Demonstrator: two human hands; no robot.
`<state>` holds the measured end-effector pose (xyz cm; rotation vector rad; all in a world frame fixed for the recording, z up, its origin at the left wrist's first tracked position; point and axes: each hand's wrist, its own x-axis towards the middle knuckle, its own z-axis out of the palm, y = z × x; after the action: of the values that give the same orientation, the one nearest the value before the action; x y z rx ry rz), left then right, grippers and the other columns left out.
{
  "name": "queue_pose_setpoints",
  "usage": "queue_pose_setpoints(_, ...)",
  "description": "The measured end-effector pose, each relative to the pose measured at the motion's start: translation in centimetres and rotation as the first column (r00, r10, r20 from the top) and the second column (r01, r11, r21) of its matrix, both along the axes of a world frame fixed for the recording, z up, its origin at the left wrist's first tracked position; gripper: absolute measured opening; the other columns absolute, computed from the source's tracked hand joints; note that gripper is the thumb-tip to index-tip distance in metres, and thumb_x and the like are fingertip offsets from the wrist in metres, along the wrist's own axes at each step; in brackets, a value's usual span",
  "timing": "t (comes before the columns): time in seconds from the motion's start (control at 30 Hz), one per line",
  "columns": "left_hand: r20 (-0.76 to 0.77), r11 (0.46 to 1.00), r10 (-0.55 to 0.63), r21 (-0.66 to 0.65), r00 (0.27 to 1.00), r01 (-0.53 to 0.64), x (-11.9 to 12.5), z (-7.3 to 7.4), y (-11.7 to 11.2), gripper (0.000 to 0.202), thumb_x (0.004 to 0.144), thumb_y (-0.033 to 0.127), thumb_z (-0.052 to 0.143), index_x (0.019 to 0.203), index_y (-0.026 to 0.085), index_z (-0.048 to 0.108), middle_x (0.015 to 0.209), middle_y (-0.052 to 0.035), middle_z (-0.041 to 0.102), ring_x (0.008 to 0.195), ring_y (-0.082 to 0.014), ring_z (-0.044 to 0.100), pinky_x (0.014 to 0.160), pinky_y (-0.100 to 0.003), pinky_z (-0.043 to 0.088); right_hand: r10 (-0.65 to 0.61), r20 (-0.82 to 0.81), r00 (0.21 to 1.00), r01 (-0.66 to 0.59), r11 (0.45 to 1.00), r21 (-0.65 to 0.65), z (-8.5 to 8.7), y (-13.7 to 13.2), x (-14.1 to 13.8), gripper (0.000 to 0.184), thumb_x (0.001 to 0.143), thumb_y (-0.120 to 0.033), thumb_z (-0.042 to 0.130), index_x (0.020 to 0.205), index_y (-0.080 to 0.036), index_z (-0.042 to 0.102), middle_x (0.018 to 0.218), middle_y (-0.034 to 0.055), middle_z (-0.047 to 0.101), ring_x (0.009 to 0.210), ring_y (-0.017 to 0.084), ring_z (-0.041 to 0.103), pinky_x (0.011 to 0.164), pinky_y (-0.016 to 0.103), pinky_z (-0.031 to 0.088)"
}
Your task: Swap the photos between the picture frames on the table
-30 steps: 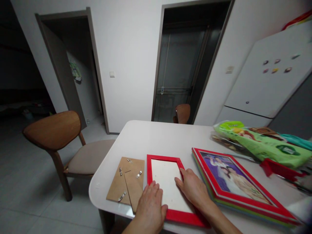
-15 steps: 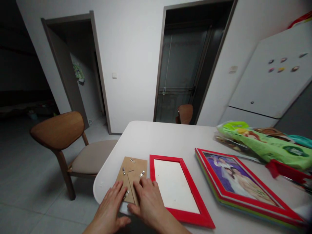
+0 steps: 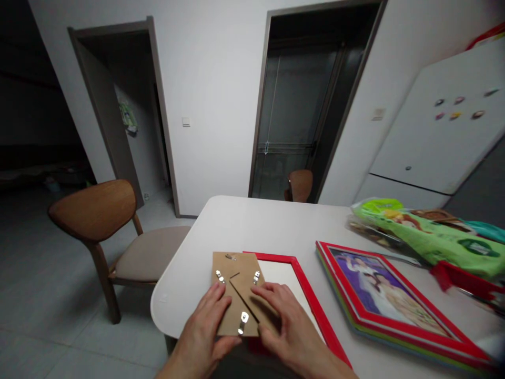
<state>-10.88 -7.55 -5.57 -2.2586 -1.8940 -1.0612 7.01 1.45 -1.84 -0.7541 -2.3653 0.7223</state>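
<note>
Between my two hands is a brown picture-frame backing board [image 3: 246, 284], with small metal turn clips and a slanting cut-out line on its upper side. My left hand [image 3: 203, 329] grips its left edge and near left corner, thumb at the near edge. My right hand [image 3: 290, 326] holds the right edge, its thumb by the near right corner. The board covers the left part of a red picture frame [image 3: 311, 300] that lies on the table. A white panel [image 3: 280, 272] shows inside that frame. Whether the board touches the frame, I cannot tell.
On the right lies a stack of picture frames, the top one a red frame [image 3: 357, 311] with a photo. Behind it are a green plastic bag [image 3: 445, 237] and a red-handled object [image 3: 465, 281]. A wooden chair [image 3: 97, 210] stands left of the white table [image 3: 252, 221].
Both hands have moved right with the backing board. It lay left of the red frame before and now overlaps the frame's left side. My hands have spread to opposite edges.
</note>
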Motion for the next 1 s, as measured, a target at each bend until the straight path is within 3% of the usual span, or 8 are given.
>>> queue_pose_setpoints(0.17, 0.067, 0.962, -0.055, -0.262, 0.996, 0.07, 5.4, 0.9, 2.9, 0.051, 0.064, 0.025, 0.063, 0.11, 0.011, 0.047, 0.124, -0.0167, 0.04, 0.115, -0.0272, 0.035, 0.095, -0.043, 0.032, -0.101, 0.127, 0.987, 0.104, 0.995, -0.016, -1.2, 2.4, 5.4, 0.045, 0.06, -0.015, 0.047, 0.105, -0.021, 0.053, 0.106, 0.0078, 0.051, 0.101, 0.022, 0.044, 0.09, 0.039, 0.033)
queue_pose_setpoints(0.3, 0.077, 0.94, -0.048, -0.333, 0.996, 0.071, 7.2, 0.6, 4.4, 0.048, 0.065, 0.023, 0.062, 0.109, 0.012, 0.049, 0.125, -0.0138, 0.041, 0.116, -0.0262, 0.034, 0.098, -0.042, 0.027, -0.159, 0.176, 0.972, 0.16, 0.987, 0.007, -2.8, 3.6, 7.4, 0.043, 0.061, -0.019, 0.048, 0.104, -0.019, 0.054, 0.106, 0.009, 0.052, 0.102, 0.022, 0.044, 0.09, 0.038, 0.034)
queue_pose_setpoints(0.53, 0.029, 0.935, 0.0, -0.355, 1.0, 0.01, 6.8, 0.0, 5.1, 0.032, 0.071, 0.019, 0.053, 0.103, 0.016, 0.053, 0.121, -0.0091, 0.046, 0.113, -0.0228, 0.038, 0.098, -0.042, 0.024, -0.136, 0.172, 0.976, 0.123, 0.989, 0.086, -4.7, 4.3, 6.6, 0.031, 0.067, -0.022, 0.047, 0.096, -0.019, 0.059, 0.107, 0.0102, 0.052, 0.101, 0.022, 0.044, 0.087, 0.037, 0.036)
queue_pose_setpoints(0.63, 0.006, 0.936, -0.005, -0.351, 1.0, 0.007, 6.5, 0.1, 5.1, 0.024, 0.073, 0.012, 0.047, 0.095, 0.017, 0.057, 0.116, -0.0071, 0.051, 0.11, -0.0198, 0.042, 0.098, -0.038, 0.026, -0.139, 0.19, 0.972, 0.117, 0.985, 0.126, -5.1, 4.4, 6.1, 0.029, 0.069, -0.024, 0.047, 0.095, -0.018, 0.059, 0.106, 0.0108, 0.052, 0.1, 0.022, 0.045, 0.086, 0.037, 0.036)
queue_pose_setpoints(0.73, 0.005, 0.937, -0.004, -0.348, 1.0, 0.006, 6.5, 0.1, 4.9, 0.023, 0.073, 0.017, 0.05, 0.095, 0.017, 0.056, 0.116, -0.0074, 0.051, 0.11, -0.0202, 0.042, 0.098, -0.038, 0.027, -0.167, 0.223, 0.96, 0.131, 0.977, 0.167, -5.1, 4.4, 6.1, 0.027, 0.072, -0.028, 0.046, 0.093, -0.018, 0.061, 0.105, 0.0111, 0.054, 0.097, 0.023, 0.046, 0.085, 0.038, 0.036)
queue_pose_setpoints(0.87, 0.022, 0.934, -0.014, -0.357, 1.0, 0.021, 6.5, -0.5, 4.4, 0.051, 0.059, 0.039, 0.066, 0.101, 0.014, 0.052, 0.124, -0.0121, 0.042, 0.115, -0.0263, 0.035, 0.098, -0.044, 0.023, -0.167, 0.273, 0.947, 0.114, 0.973, 0.198, -4.8, 5.2, 6.1, 0.03, 0.076, -0.031, 0.042, 0.098, -0.02, 0.058, 0.105, 0.0098, 0.054, 0.096, 0.021, 0.046, 0.083, 0.036, 0.036)
queue_pose_setpoints(1.0, 0.015, 0.936, -0.013, -0.352, 1.0, 0.017, 6.5, -1.3, 4.4, 0.058, 0.052, 0.041, 0.07, 0.101, 0.014, 0.052, 0.125, -0.0122, 0.041, 0.115, -0.0261, 0.035, 0.099, -0.044, 0.021, -0.28, 0.299, 0.912, 0.195, 0.938, 0.286, -4.4, 7.1, 5.1, 0.032, 0.077, -0.024, 0.038, 0.104, -0.018, 0.054, 0.104, 0.0105, 0.052, 0.094, 0.021, 0.045, 0.081, 0.034, 0.037)
